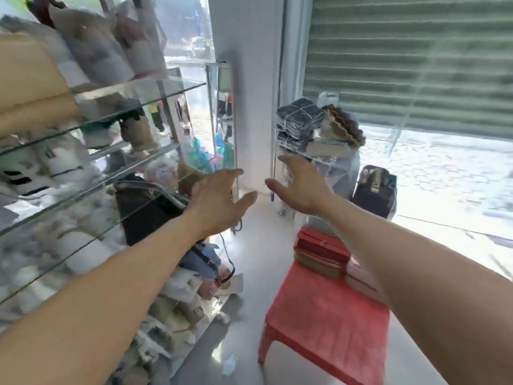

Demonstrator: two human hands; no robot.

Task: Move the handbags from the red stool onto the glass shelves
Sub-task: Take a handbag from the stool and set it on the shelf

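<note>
We are holding both arms out ahead, our left hand (219,201) and right hand (299,187) both spread open, fingers straight, gripping nothing. Under our right forearm the handbags (322,245) are lying stacked at the far end of the red stool (327,309). The glass shelves (125,105) are standing at our left, crowded with bags, a black bag (144,212) sitting behind our left wrist.

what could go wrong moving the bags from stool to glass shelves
The glass shelves are crowded, so squeezing in another bag may push one off. The handbags sit stacked at the far end of the red stool; pulling one could tip the rest. A black strap dangles by the lower shelves and might snag an arm.
</note>
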